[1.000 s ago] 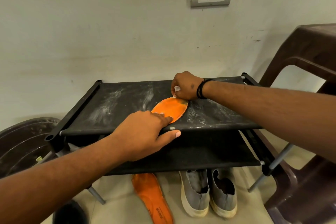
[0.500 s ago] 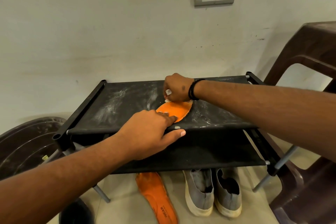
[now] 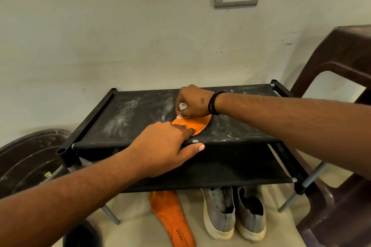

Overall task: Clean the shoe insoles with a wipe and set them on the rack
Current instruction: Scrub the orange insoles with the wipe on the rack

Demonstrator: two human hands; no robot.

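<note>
Legible text: "WEAR" printed in dark letters near the heel of the orange insole on the floor, below my rack. Smaller print beside it unreadable. No other markings noted.

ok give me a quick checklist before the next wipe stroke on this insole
1. Insole pinned down: ok, left hand presses flat on the near end of the orange insole on the rack's top shelf.
2. Wipe in hand: ok, right hand pinches the white wipe at the insole's far edge.
3. Insole fully on the shelf: cannot tell, the left hand covers its near end.
4. Shelf clean enough to set insoles on: not ok, white dusty smears across it.
5. Second insole dealt with: not ok, it lies on the floor under the rack beside the grey shoes.
</note>
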